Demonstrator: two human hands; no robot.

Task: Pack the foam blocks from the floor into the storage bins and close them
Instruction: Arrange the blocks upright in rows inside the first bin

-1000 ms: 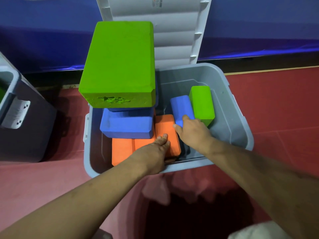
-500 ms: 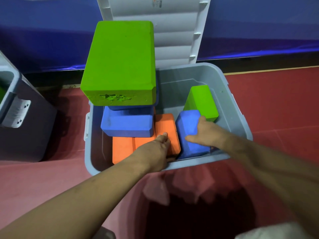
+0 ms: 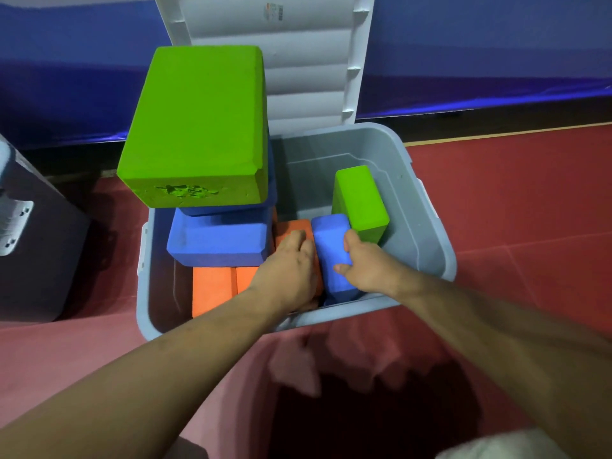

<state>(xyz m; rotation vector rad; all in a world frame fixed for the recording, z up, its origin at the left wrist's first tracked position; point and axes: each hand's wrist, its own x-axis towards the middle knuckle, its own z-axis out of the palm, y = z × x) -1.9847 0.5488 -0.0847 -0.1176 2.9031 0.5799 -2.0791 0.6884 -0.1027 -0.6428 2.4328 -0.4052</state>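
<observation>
Red floor matting (image 3: pixel 530 200) carries a grey plastic storage bin (image 3: pixel 410 233) mid-frame. At its near edge sits a small blue foam block (image 3: pixel 331 250), which the right hand (image 3: pixel 371 263) grips, thumb on top and fingers curled over the right edge. The left hand (image 3: pixel 288 273) rests loose-fingered on an orange foam block (image 3: pixel 291 226) alongside. A small green foam block (image 3: pixel 361 200) leans just behind.

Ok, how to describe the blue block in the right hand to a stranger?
Look into the open grey bin. At its near wall, the right hand grips a blue block standing on edge. Unlike the flat blue blocks at left, it sits between an orange block and a green one.
</observation>
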